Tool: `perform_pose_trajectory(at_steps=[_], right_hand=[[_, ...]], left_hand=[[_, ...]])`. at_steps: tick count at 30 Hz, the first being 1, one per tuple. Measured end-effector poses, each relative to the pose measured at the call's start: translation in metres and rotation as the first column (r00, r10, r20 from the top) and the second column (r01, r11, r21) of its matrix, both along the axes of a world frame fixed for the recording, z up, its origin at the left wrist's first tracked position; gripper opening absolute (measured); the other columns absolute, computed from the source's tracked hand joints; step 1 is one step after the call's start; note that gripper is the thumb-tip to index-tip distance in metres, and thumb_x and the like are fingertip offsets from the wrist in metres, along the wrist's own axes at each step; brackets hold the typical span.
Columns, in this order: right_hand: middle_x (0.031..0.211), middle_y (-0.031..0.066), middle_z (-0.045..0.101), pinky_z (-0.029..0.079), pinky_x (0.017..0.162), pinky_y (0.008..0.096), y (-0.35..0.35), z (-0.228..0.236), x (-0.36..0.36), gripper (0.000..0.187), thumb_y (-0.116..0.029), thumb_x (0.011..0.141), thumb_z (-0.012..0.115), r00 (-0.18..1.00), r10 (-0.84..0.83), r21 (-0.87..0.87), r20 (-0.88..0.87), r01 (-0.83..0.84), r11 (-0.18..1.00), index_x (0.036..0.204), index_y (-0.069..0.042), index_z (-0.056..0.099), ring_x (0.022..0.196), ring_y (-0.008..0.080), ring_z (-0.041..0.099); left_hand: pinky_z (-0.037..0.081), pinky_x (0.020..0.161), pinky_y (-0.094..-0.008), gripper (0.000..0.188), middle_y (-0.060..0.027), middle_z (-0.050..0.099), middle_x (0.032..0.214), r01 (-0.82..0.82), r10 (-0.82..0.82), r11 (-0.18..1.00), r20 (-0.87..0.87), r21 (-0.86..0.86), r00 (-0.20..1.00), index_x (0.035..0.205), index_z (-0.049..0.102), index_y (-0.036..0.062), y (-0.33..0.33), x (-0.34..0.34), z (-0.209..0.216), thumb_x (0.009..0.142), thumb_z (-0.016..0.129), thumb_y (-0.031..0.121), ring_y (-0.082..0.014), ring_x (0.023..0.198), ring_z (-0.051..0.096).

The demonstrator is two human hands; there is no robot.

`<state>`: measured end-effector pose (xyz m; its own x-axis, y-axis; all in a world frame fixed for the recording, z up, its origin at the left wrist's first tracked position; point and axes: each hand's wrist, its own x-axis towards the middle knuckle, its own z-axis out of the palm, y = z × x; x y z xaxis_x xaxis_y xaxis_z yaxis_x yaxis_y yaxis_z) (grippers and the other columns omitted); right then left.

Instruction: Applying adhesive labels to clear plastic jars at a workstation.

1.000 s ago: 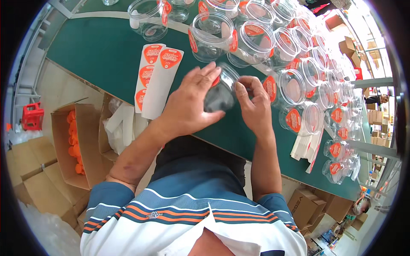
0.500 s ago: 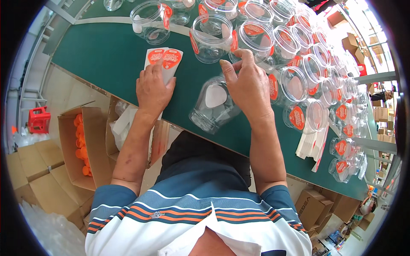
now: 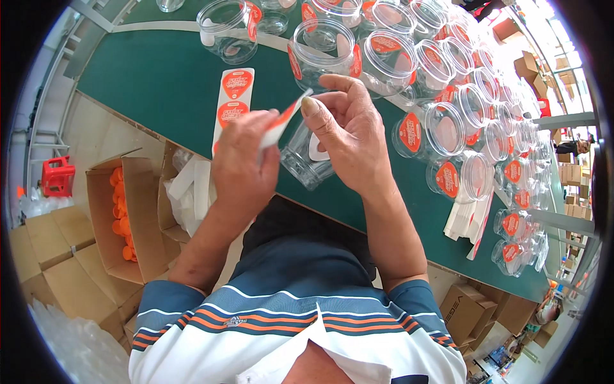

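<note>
Pinching the label strip by the jar with my left fingers, I'd avoid creasing it, tbh; right fingers curl over the jar, can't tell if they're clamped.

Nearest the fingers, black trousers show; farther from them, a short-sleeved shirt runs from dark blue through thin orange stripes to a white chest and open collar.
</note>
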<state>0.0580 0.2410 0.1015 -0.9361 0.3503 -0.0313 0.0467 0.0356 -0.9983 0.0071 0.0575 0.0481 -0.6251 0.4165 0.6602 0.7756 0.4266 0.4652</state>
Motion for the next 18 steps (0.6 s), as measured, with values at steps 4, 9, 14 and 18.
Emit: perform_pose_trajectory(at_steps=[4, 9, 14, 18], right_hand=[[0.104, 0.0124, 0.076, 0.056, 0.069, 0.0273, -0.004, -0.007, 0.003, 0.042, -0.024, 0.104, 0.082, 0.999, 0.000, -0.186, -0.043, -0.008, 0.983, 0.134, 0.000, 0.065, 0.084, 0.0139, 0.067], [0.101, 0.0092, 0.075, 0.056, 0.062, 0.0235, 0.007, -0.023, 0.007, 0.035, -0.019, 0.106, 0.081, 1.000, -0.015, -0.092, -0.011, 0.014, 0.996, 0.130, 0.002, 0.066, 0.080, 0.0111, 0.066], [0.106, 0.0090, 0.074, 0.057, 0.063, 0.0246, 0.020, -0.021, 0.007, 0.028, -0.012, 0.104, 0.081, 0.999, 0.047, -0.176, -0.002, -0.046, 0.983, 0.126, 0.001, 0.068, 0.080, 0.0119, 0.066], [0.108, 0.0087, 0.072, 0.055, 0.062, 0.0281, 0.009, -0.025, 0.002, 0.020, -0.009, 0.099, 0.082, 0.977, -0.126, 0.095, -0.173, 0.144, 0.985, 0.115, -0.003, 0.072, 0.079, 0.0138, 0.065]], left_hand=[[0.058, 0.093, -0.0373, 0.054, -0.0149, 0.073, 0.130, -0.056, 0.048, 0.982, -0.046, -0.180, 0.998, 0.145, 0.069, 0.0053, 0.005, 0.014, -0.012, 0.092, 0.077, -0.002, -0.0283, 0.106, 0.071], [0.058, 0.097, -0.0376, 0.051, -0.0156, 0.072, 0.135, -0.005, -0.008, 0.985, -0.074, -0.173, 0.997, 0.144, 0.070, 0.0054, 0.011, 0.015, -0.002, 0.094, 0.080, 0.002, -0.0271, 0.112, 0.070], [0.060, 0.094, -0.0334, 0.043, -0.0148, 0.072, 0.132, 0.004, -0.143, 0.967, 0.528, 0.255, 0.837, 0.142, 0.071, 0.0042, 0.008, 0.012, 0.017, 0.099, 0.079, 0.004, -0.0206, 0.112, 0.070], [0.060, 0.091, -0.0289, 0.038, -0.0133, 0.074, 0.127, -0.098, -0.354, 0.883, 0.790, 0.458, 0.500, 0.141, 0.071, 0.0027, 0.002, -0.001, 0.028, 0.103, 0.076, 0.004, -0.0157, 0.108, 0.070]])
